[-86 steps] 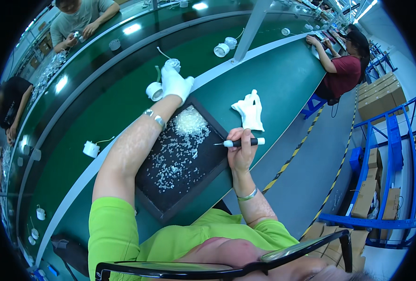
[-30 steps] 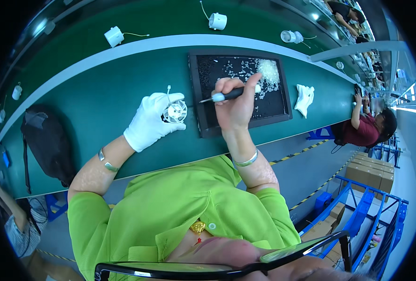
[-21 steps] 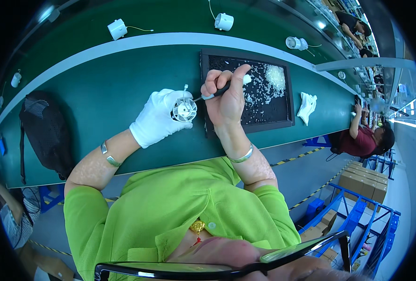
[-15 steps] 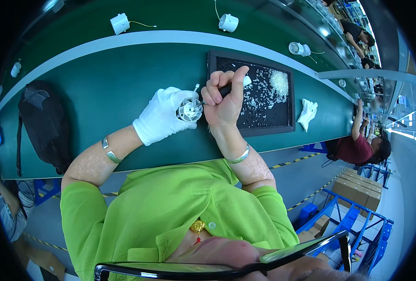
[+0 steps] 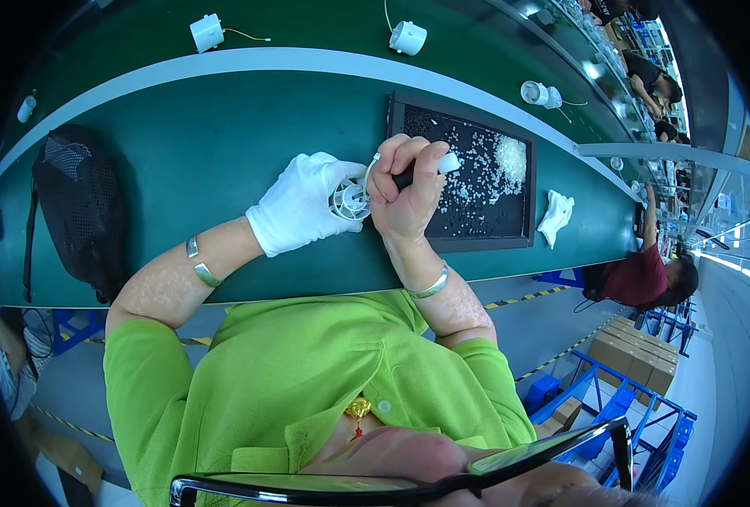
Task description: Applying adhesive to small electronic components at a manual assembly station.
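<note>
Left grip (image 5: 305, 205): gloved in white, I had it closed round the cup's side.
Cup (image 5: 348, 201): I held it over the worktop (image 5: 223, 152), between my two grips, its spoked face showing.
Right grip (image 5: 407, 198): bare, I had it wrapped round the driver (image 5: 403, 178).
Driver: its white end pointed toward the tray (image 5: 485, 244); I couldn't see its tip.
Tray: beads (image 5: 510, 159) were heaped toward its far right corner.
</note>
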Tool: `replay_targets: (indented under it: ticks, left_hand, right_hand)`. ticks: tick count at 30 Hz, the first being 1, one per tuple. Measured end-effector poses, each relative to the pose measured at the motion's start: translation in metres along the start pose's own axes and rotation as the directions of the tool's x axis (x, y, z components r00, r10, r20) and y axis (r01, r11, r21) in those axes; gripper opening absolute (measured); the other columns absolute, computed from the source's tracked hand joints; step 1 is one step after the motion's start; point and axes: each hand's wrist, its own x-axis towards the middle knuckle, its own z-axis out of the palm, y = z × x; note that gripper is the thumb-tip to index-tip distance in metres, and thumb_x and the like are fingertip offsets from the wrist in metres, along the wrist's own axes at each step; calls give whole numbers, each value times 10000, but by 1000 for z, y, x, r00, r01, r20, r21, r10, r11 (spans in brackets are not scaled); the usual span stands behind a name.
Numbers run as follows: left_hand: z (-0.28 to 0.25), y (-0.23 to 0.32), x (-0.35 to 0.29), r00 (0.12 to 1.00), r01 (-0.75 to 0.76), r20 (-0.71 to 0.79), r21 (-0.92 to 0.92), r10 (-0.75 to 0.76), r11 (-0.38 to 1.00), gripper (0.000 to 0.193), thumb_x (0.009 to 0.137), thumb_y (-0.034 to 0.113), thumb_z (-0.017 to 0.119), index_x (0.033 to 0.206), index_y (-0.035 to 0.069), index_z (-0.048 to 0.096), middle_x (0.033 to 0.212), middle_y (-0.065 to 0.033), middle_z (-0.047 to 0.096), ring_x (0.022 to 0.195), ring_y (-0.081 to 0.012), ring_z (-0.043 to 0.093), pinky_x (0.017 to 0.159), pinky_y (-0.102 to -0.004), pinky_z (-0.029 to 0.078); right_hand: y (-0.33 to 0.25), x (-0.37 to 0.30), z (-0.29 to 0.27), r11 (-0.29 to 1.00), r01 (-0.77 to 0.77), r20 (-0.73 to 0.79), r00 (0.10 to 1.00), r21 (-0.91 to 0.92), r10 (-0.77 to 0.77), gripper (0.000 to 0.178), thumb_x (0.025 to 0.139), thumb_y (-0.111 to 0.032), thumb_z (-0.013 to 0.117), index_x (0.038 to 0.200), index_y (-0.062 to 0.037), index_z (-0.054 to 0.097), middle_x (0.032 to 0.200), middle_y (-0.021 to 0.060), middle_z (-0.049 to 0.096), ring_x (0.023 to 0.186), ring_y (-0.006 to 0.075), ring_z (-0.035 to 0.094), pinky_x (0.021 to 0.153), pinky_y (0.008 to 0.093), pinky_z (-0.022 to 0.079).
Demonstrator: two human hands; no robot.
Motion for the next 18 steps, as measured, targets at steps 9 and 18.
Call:
replay_targets:
  ticks: [9, 18]
  left_hand:
    - [1, -1, 1, 1000, 16, 2, 83, -16, 996, 474, 551, 215, 818, 943, 72, 591, 842, -132, 604, 840, -327, 571, 737, -411, 446]
    - [2, 0, 5, 999, -19, -40, -90, 16, 996, 286, 576, 147, 781, 672, 71, 522, 685, -111, 565, 672, -346, 559, 599, -432, 436]
  right_hand:
    - [1, -6, 0, 944, 136, 245, 968, -300, -62, 436, 949, -361, 498, 666, -41, 411, 680, 98, 491, 431, 78, 328, 404, 208, 297]
    - [-4, -8, 11, 765, 224, 277, 959, -603, -62, 335, 888, -70, 537, 569, 11, 476, 573, 75, 525, 486, 122, 456, 437, 259, 336]
